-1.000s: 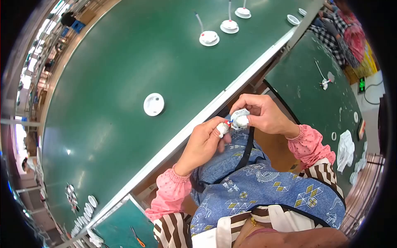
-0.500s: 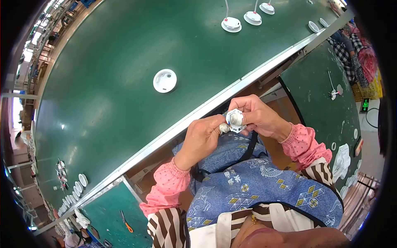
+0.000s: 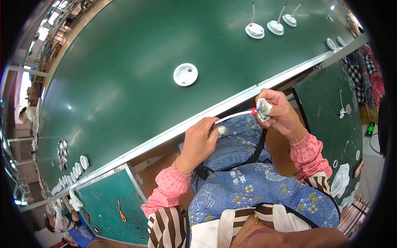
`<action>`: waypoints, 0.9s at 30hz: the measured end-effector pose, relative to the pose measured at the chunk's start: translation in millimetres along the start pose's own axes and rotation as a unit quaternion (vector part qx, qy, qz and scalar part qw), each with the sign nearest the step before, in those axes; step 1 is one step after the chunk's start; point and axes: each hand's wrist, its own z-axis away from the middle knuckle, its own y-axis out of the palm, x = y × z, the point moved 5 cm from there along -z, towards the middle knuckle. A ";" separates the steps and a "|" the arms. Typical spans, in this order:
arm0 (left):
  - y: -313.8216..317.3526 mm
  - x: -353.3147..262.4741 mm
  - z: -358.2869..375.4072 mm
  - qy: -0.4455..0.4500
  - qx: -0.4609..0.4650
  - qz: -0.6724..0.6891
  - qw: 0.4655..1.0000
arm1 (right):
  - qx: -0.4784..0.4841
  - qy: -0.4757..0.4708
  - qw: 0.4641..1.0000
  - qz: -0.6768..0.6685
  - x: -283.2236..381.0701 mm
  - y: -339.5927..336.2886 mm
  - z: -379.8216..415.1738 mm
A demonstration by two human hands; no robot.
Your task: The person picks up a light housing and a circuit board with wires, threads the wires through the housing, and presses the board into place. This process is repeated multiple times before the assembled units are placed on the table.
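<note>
My right hand point(image 3: 282, 112) is closed round a small white octagonal board point(image 3: 262, 108), its thumb across the face. From a red collar point(image 3: 254, 111) at the board's left side runs a white cable point(image 3: 233, 115), bowed slightly upward. My left hand point(image 3: 200, 140) pinches the cable's other end between thumb and fingers. White wrapping covers my left thumb tip. Both hands are above my lap, just off the table's near edge. Beyond them on the green table lies a round white cup-shaped housing point(image 3: 185, 84), its open side up, with holes in its base.
Several white housings with upright cables point(image 3: 254, 30) stand at the far right. A row of white rings point(image 3: 84, 162) and a pile of small parts point(image 3: 62, 155) lie at the left. Orange-handled scissors point(image 3: 122, 215) rest on a lower green surface, below the table's metal edge point(image 3: 165, 143).
My hands have moved apart, the right one going right and up with the board. The cable and red collar now show stretched between them. The camera view has shifted slightly.
</note>
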 end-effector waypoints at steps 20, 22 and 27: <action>-63.9 34.0 -72.9 0.003 -0.175 -0.259 0.950 | -0.018 -0.167 0.979 -0.117 34.8 -15.5 -7.0; -58.4 53.0 -96.1 0.017 -0.127 -0.271 0.954 | -0.024 -0.173 0.976 -0.127 34.4 -11.6 -8.9; -42.9 59.4 -100.4 -0.005 -0.092 -0.207 0.974 | -0.063 -0.205 0.971 -0.105 35.9 -20.7 -5.0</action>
